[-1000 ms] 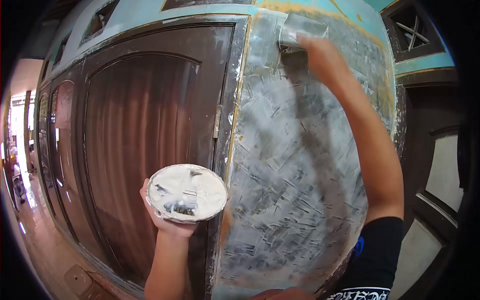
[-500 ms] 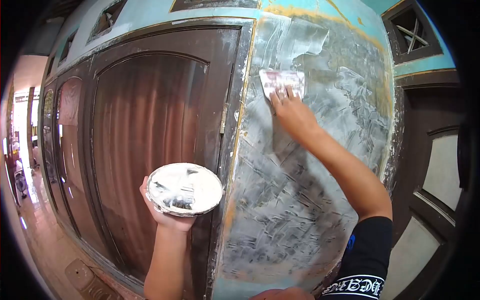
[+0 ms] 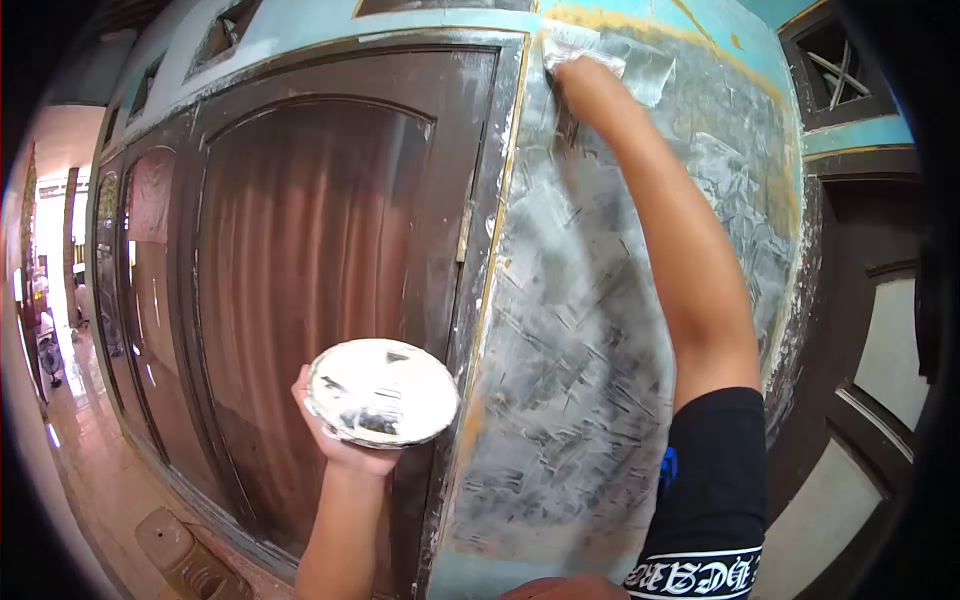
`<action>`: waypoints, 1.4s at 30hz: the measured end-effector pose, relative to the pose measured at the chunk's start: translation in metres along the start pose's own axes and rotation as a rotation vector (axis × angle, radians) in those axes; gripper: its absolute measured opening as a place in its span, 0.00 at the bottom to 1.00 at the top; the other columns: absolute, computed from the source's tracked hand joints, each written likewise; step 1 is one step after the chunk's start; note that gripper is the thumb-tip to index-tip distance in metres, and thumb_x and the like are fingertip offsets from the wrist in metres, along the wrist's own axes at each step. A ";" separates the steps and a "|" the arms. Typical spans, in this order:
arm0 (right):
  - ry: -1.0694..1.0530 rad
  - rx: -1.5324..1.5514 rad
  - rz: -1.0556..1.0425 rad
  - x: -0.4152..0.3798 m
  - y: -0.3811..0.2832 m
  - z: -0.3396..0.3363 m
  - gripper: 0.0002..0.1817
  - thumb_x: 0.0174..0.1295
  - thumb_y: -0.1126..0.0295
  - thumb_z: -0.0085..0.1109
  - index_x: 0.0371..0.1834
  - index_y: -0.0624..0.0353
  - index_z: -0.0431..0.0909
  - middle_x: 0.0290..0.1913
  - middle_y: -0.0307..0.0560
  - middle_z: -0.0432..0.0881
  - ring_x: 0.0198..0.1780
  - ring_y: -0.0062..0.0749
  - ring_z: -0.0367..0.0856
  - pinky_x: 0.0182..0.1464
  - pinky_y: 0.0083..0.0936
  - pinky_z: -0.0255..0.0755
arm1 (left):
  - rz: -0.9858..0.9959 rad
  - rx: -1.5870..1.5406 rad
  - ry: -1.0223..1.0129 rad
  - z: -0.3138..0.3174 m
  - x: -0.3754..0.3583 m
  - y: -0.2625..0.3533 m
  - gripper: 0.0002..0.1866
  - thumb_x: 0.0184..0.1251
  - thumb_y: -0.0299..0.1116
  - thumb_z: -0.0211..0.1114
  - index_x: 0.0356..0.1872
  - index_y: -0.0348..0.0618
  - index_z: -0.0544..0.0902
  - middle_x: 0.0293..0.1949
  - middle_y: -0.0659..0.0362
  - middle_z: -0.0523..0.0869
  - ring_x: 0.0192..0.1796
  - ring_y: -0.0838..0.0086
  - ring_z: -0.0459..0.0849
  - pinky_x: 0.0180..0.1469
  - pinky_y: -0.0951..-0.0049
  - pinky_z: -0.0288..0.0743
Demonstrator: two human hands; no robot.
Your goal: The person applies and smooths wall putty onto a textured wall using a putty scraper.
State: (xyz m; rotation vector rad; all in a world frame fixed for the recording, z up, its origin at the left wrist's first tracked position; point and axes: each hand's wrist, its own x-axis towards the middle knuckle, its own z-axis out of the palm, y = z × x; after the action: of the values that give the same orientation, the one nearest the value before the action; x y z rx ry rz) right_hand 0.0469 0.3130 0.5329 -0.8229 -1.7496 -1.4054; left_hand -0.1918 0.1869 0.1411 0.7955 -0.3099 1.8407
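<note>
My left hand (image 3: 345, 440) is wrapped under a round, shallow container (image 3: 430, 410) smeared with white putty, which I hold up in front of the brown door. High on the wall, my right hand (image 3: 580, 80) is closed on a flat putty scraper (image 3: 572, 42). The scraper lies against the wall's upper left part, close to the door frame, and is partly hidden by my hand. The wall (image 3: 570, 350) is grey and patchy, with white putty streaks. A thicker white patch (image 3: 650, 75) shows just right of the scraper.
The dark brown door frame (image 3: 490, 200) borders the wall on the left, with reddish curtains (image 3: 310, 220) behind its panel. Another brown door (image 3: 880, 400) stands at the right. A brown plastic object (image 3: 185, 555) lies on the tiled floor (image 3: 95, 440) at lower left.
My right hand has slid upward along the wall with the scraper, and the arm is stretched higher. The left hand still holds the container; the view has shifted slightly.
</note>
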 end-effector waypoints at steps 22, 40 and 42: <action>0.186 -0.076 -0.286 -0.178 -0.097 0.028 0.19 0.60 0.76 0.53 0.54 0.71 0.77 0.40 0.69 0.85 0.55 0.62 0.84 0.56 0.48 0.78 | 0.030 0.015 0.014 -0.004 -0.016 -0.018 0.35 0.70 0.64 0.47 0.60 0.43 0.79 0.62 0.51 0.81 0.61 0.48 0.79 0.64 0.41 0.73; 0.020 -0.027 -0.199 -0.221 -0.024 0.009 0.28 0.60 0.81 0.49 0.67 0.69 0.67 0.54 0.73 0.80 0.59 0.69 0.78 0.55 0.49 0.78 | 0.007 0.031 0.055 0.005 -0.016 -0.059 0.35 0.70 0.64 0.46 0.57 0.43 0.81 0.57 0.52 0.84 0.58 0.52 0.82 0.62 0.47 0.76; -0.016 -0.017 -0.122 -0.225 -0.029 -0.012 0.28 0.60 0.81 0.49 0.67 0.69 0.67 0.56 0.73 0.79 0.60 0.69 0.77 0.54 0.49 0.78 | 0.027 0.039 0.021 0.004 -0.016 -0.059 0.35 0.71 0.64 0.45 0.57 0.43 0.81 0.57 0.52 0.84 0.58 0.52 0.82 0.62 0.48 0.76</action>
State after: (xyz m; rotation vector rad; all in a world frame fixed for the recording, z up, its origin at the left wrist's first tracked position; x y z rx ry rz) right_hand 0.1427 0.2874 0.3290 -0.7491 -1.8283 -1.4984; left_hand -0.1339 0.1972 0.1250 0.8021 -0.2732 1.8837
